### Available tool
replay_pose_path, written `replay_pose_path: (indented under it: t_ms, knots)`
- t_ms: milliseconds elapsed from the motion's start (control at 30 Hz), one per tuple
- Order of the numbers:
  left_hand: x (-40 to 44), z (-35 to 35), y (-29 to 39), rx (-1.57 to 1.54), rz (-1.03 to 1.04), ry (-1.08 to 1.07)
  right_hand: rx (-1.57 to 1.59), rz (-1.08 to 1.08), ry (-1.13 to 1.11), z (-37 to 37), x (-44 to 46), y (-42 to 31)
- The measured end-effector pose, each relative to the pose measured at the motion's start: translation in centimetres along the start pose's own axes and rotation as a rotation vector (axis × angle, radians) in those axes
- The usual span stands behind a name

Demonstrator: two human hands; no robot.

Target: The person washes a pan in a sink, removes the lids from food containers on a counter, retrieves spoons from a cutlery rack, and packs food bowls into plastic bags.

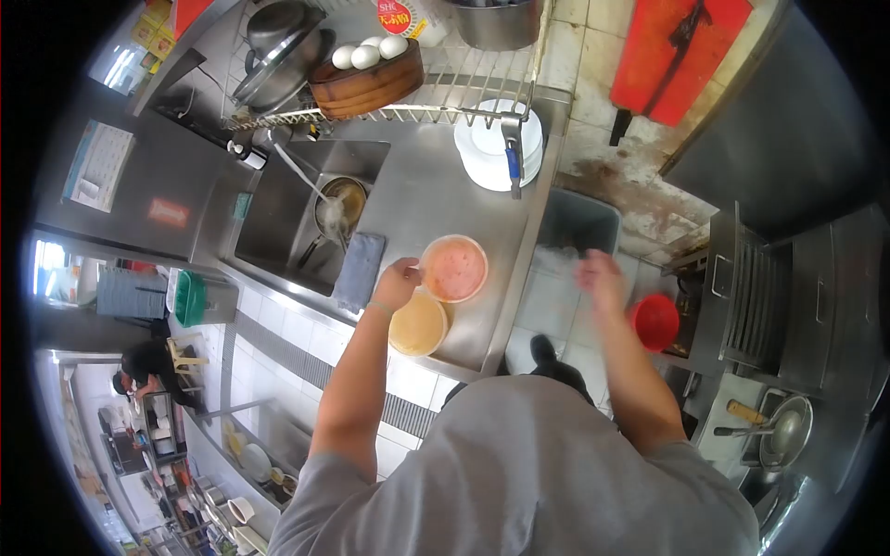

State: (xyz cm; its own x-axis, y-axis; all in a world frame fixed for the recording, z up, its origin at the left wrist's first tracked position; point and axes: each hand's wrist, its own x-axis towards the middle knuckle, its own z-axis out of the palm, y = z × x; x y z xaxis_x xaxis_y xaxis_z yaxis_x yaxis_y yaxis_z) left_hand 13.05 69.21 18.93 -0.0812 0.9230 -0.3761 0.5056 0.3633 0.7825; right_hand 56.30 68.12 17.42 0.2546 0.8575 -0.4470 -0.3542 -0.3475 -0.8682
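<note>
My left hand (399, 281) is at the left rim of a round tub of pinkish-orange food (455, 269), its fingers closed against the edge. Just below that tub stands a second round tub with pale yellow contents (417, 325). A folded grey cloth (360, 271) lies to the left of my left hand, along the sink's edge. Out to the right, my right hand (598, 273) is smeared by motion near a grey bin (603, 215), so its fingers are unclear. Beside it, a crumpled translucent film (556, 259) shows at the bin's near edge.
Water runs into a pan (341, 206) in the sink (371, 153). White plates (482, 167) are stacked at the counter's back, under a wire rack (436, 113) holding pots and eggs. A red bucket (654, 322) stands at right. Another person (153, 371) is far left.
</note>
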Motion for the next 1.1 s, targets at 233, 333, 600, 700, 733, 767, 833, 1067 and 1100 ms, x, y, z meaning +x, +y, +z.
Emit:
replay_pose_path:
  t_ms: [233, 333, 600, 700, 733, 767, 833, 1067, 1100]
  knots:
    - [-2.0, 2.4, 2.2, 0.292, 0.13, 0.136, 0.5, -0.157, 0.496, -13.6, 7.2, -5.0]
    - [-3.2, 3.1, 2.2, 0.367, 0.199, 0.353, 0.57, -0.189, 0.631, -15.0, 9.1, -6.2]
    - [-12.6, 2.2, 2.4, 0.267, 0.068, 0.895, 0.593, -0.303, 0.689, -18.1, 11.4, -7.1]
    - [-16.2, 1.8, -0.8, 0.309, 0.036, 1.011, 0.662, -0.288, 0.84, -18.8, 11.2, -8.1]
    - [-17.7, 1.7, -1.7, 0.342, -0.003, 1.037, 0.68, -0.31, 0.85, -20.4, 11.7, -7.9]
    - [-19.2, 1.7, -3.0, 0.373, -0.041, 1.063, 0.643, -0.32, 0.851, -21.3, 11.0, -8.7]
    - [-22.1, 1.5, -6.1, 0.355, -0.124, 1.095, 0.307, -0.35, 0.988, -23.4, 10.0, -10.0]
    - [-33.5, 6.0, -15.5, 0.361, -0.611, 0.866, -1.563, -0.04, 1.074, -46.0, 12.6, -12.2]
    - [-35.4, 7.2, -16.4, 0.388, -0.736, 0.705, -1.566, -0.102, 1.091, -49.9, 13.6, -12.1]
